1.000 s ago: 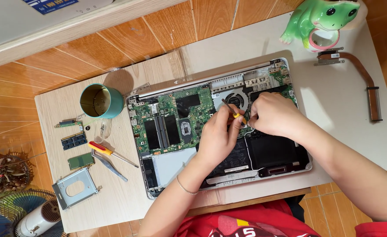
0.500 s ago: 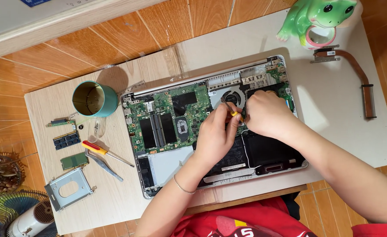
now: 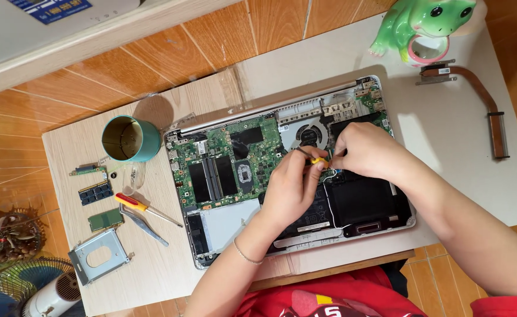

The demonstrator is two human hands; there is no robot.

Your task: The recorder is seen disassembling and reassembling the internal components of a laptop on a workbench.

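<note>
Two bare hands meet over the opened silver laptop (image 3: 223, 226) with its green circuit board exposed, lying on the pale wooden desk (image 3: 65, 152). The left hand (image 3: 291, 191) pinches a small yellow-handled screwdriver (image 3: 315, 159) between thumb and fingertips, its tip down just below the round cooling fan (image 3: 309, 136); the right hand (image 3: 367, 152) curls its grip beside it, touching the tool's end, though whether it clasps anything I cannot tell. Left of the laptop lie a grey metal drive bracket (image 3: 97, 255), a red-and-yellow-handled screwdriver (image 3: 144, 208), metal tweezers (image 3: 144, 226) and small green memory boards (image 3: 96, 192). Farther off stand a teal tin cup (image 3: 130, 138), a copper heat pipe (image 3: 481, 103) and a green frog figure (image 3: 423, 23).
</note>
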